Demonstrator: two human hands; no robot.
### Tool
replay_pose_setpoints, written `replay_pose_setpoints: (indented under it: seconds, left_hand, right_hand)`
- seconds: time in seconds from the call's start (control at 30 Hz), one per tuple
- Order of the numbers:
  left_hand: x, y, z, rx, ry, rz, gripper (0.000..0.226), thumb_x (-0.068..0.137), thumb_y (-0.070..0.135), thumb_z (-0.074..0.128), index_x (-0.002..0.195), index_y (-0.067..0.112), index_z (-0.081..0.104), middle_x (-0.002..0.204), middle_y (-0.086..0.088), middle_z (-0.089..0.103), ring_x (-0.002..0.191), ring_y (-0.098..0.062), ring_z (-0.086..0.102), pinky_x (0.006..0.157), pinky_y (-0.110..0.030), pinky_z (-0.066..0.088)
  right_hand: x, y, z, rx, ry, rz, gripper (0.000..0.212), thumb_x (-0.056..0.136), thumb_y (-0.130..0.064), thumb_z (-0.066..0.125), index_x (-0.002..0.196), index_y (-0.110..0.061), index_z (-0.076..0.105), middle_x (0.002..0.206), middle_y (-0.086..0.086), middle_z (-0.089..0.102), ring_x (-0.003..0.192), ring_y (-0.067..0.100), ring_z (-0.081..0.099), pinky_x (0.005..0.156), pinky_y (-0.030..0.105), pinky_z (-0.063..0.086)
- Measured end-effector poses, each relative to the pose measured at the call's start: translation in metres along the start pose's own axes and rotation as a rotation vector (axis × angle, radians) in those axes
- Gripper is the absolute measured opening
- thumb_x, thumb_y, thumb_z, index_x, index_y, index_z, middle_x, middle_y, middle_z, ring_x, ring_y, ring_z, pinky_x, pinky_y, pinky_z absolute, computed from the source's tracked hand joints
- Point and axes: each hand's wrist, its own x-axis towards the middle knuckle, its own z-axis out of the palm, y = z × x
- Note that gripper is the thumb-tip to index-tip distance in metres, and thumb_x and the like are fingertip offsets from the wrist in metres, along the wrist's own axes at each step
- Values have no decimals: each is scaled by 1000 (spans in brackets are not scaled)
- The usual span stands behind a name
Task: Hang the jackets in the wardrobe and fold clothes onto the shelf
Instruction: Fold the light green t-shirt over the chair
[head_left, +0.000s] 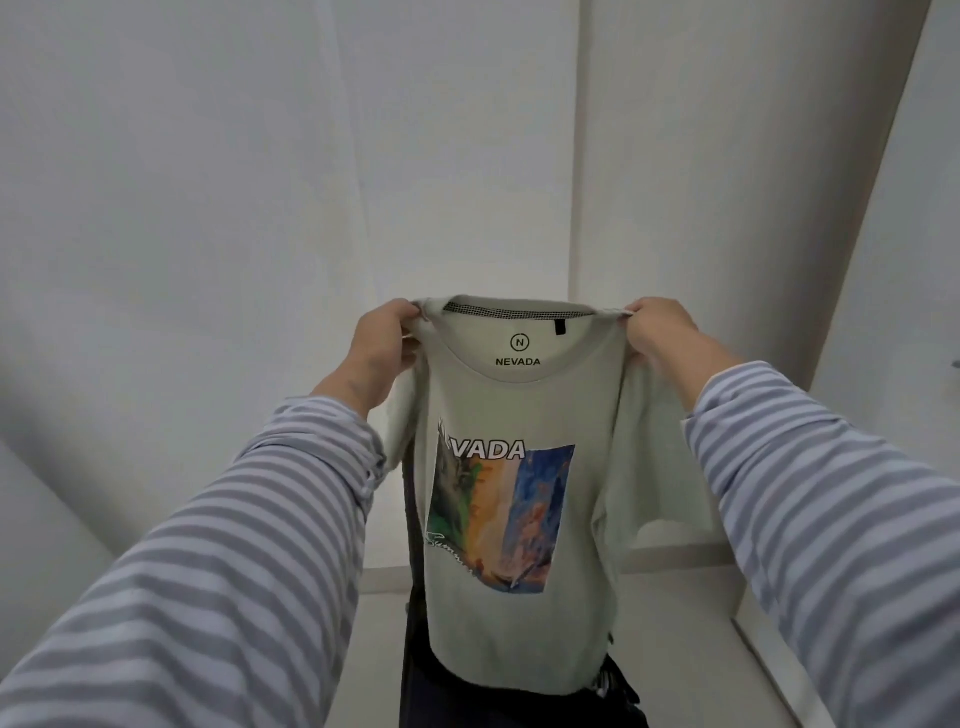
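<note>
Pale-green printed cotton T-shirt (519, 545) | you pinched its shoulders, left hand (382, 338), right hand (657, 327) | unfolded, shelving left.

A person's two arms wear long sleeves (249, 519) in grey-and-white horizontal stripes, cuffs bunched above the wrists; the left hand (382, 338) and right hand (657, 325) are bare.

Left hand (382, 338) pinching left shoulder of pale green T-shirt (519, 597); right hand (657, 327) pinching right shoulder. Shirt hanging upright between hands, front facing camera (printed "NEVADA" at neck, colourful picture on chest). Dark clothes (415, 686) lying near, under hem. White wardrobe wall (260, 156) standing far behind. Both striped sleeves (218, 545) reaching forward.
</note>
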Motion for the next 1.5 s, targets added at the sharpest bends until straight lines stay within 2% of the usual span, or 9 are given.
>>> replay_pose_setpoints:
  seconds: [0.2,0.3,0.37,0.47,0.53,0.73,0.97,1.17,1.5]
  left_hand:
    - [-4,17,5,-106,-109,-30,21,71,22,42,82,11,56,67,-1,51,58,-17,45,53,-21,39]
    - [-2,19,6,-101,-132,-47,20,81,21,39,72,15,56,63,1,56,58,-15,50,54,-22,39]
    - [1,18,6,-74,-143,-42,16,77,26,44,71,18,56,62,3,56,58,-14,50,55,-22,38]
    - [5,13,3,-20,-160,-48,23,64,28,51,84,19,58,78,1,57,69,-17,52,60,-25,40]
    - [11,5,1,-12,-155,-39,24,75,24,50,97,19,58,87,0,60,76,-16,55,64,-25,43]
    - [28,-24,-1,-5,-101,-86,17,100,15,39,89,22,50,89,3,59,77,-12,56,64,-27,45]
    - [64,-54,5,58,-66,-134,16,101,22,39,114,19,48,101,1,57,89,-16,55,77,-35,48]
    - [79,-30,9,-21,-74,-42,22,101,15,37,92,21,56,90,1,62,82,-14,58,74,-31,49]
    - [24,-63,-11,-145,-108,-134,30,97,6,35,81,18,57,82,-1,61,75,-15,57,71,-28,46]
  right_hand:
    - [6,2,14,323,-91,66,32,93,-7,42,120,1,58,112,24,61,101,35,64,94,46,51]
    - [-4,0,18,660,-186,138,27,96,-7,25,88,-15,50,72,13,46,47,19,47,54,32,48]
    - [-2,-1,25,927,-283,166,28,95,-9,22,84,-21,45,70,6,45,52,16,39,54,28,37]
    - [0,-8,37,1199,-364,140,25,99,-17,26,97,-23,50,90,8,59,77,26,55,68,38,47]
    - [1,-12,43,1335,-420,150,27,100,-21,26,104,-17,52,99,12,61,91,28,58,77,39,49]
    - [21,-11,71,1239,-422,159,28,99,-26,30,115,-20,53,114,14,63,99,30,61,86,42,51]
    - [49,-15,108,1232,-352,193,38,93,-26,34,125,-18,54,128,13,60,116,31,59,92,45,52]
    - [63,-36,96,1333,-317,138,41,97,-30,34,130,-14,53,122,14,64,109,31,63,83,44,56]
    - [6,1,126,1308,-427,217,48,99,-36,31,132,-11,55,124,14,65,111,31,63,94,49,51]
